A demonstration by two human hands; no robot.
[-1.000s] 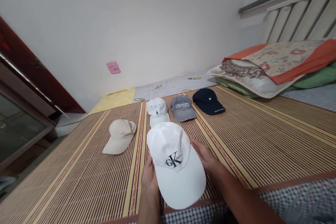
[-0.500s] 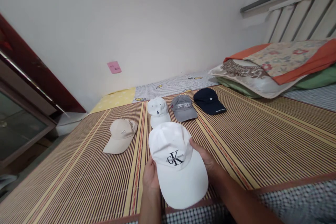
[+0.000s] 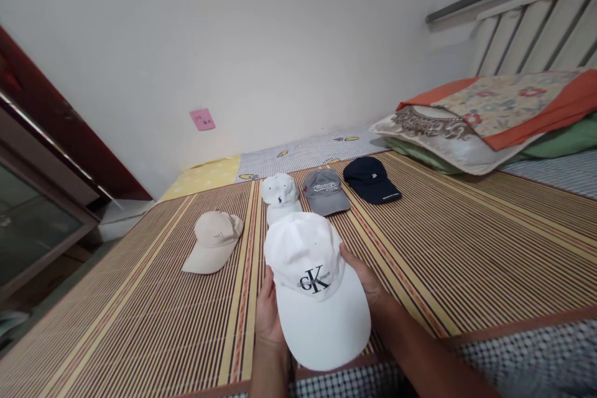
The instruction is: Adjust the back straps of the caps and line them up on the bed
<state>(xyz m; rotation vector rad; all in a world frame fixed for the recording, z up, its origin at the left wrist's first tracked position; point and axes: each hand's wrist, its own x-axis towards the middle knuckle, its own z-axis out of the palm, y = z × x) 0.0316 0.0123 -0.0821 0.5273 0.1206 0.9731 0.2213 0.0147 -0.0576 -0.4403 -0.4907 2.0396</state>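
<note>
A white baseball cap (image 3: 321, 323) with a black "CK" logo is held up by both hands near the mat's front edge, its brim toward me. My left hand (image 3: 269, 311) grips its left side, most fingers hidden beneath. On the right side, my right hand (image 3: 366, 277) holds it with the thumb showing on the crown. Behind it lies a smaller-looking white cap (image 3: 280, 194) with a dark emblem, partly covered by the held one. A grey cap (image 3: 325, 191) and a navy cap (image 3: 372, 180) sit to its right. Off to the left rests a beige cap (image 3: 215, 241).
A striped woven mat (image 3: 466, 242) covers the bed. Pillows (image 3: 438, 137) with an orange floral cloth (image 3: 508, 102) are stacked at the back right, below a radiator (image 3: 536, 31). A pink note (image 3: 202, 119) is on the wall. A glass-fronted cabinet (image 3: 37, 217) stands at the left.
The held white cap has tilted slightly, its crown rising a little and its logo shifting a bit right. Both hands keep their hold. The other caps stay where they were.
</note>
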